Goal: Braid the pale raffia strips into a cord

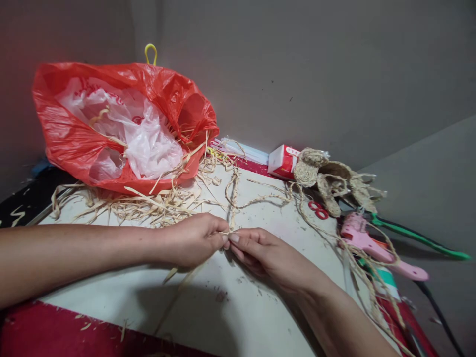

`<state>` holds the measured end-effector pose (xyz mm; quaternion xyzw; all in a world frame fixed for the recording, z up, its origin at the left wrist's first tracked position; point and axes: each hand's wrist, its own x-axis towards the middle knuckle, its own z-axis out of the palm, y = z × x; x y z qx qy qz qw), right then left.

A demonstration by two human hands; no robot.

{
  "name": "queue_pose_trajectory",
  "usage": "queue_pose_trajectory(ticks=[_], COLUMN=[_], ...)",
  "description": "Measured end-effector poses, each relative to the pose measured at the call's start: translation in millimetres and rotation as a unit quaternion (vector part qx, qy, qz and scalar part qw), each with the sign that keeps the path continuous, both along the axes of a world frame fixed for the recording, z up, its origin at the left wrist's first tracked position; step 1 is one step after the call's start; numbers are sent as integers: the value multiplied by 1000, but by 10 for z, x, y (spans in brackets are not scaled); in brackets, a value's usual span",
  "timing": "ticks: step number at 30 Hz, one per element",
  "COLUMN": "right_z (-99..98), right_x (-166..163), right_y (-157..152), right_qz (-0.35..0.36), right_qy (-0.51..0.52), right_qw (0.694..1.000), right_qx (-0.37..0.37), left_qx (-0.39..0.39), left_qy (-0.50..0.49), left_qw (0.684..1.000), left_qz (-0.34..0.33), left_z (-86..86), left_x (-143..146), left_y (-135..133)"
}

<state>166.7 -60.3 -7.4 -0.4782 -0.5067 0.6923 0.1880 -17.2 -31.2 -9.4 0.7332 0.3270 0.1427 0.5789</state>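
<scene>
Both my hands meet over a white board (208, 302). My left hand (193, 239) is closed, pinching the near end of a braided straw cord (233, 196) that runs away from me toward the wall. My right hand (260, 253) pinches the same spot from the right, fingertips touching the left hand's. Loose straw strands (182, 280) trail from under my left hand toward the near edge.
A red plastic bag (122, 124) with white plastic and straw lies at the back left, loose straw (148, 203) spilling out. At the right are woven straw pieces (329, 178), a red-and-white box (282, 161), a pink glue gun (372, 245) and a green-handled tool (416, 238).
</scene>
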Motion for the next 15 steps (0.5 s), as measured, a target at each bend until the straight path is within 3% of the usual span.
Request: queue_pose_trajectory(ticks=[3, 6, 10, 15], right_z=[-10, -44, -63, -42], right_x=[-51, -126, -230, -336], right_y=[-14, -59, -127, -202], right_qz=[-50, -109, -162, -198], right_qy=[48, 40, 18, 80], right_qw=[997, 992, 986, 976], right_qx=[-40, -45, -29, -36], left_qx=[72, 82, -9, -121], left_qy=[50, 84, 110, 154], left_qw=[996, 993, 993, 981], left_qz=[4, -17, -40, 10], left_z=[54, 119, 211, 265], left_x=[-7, -40, -78, -19], left_y=[16, 45, 36, -158])
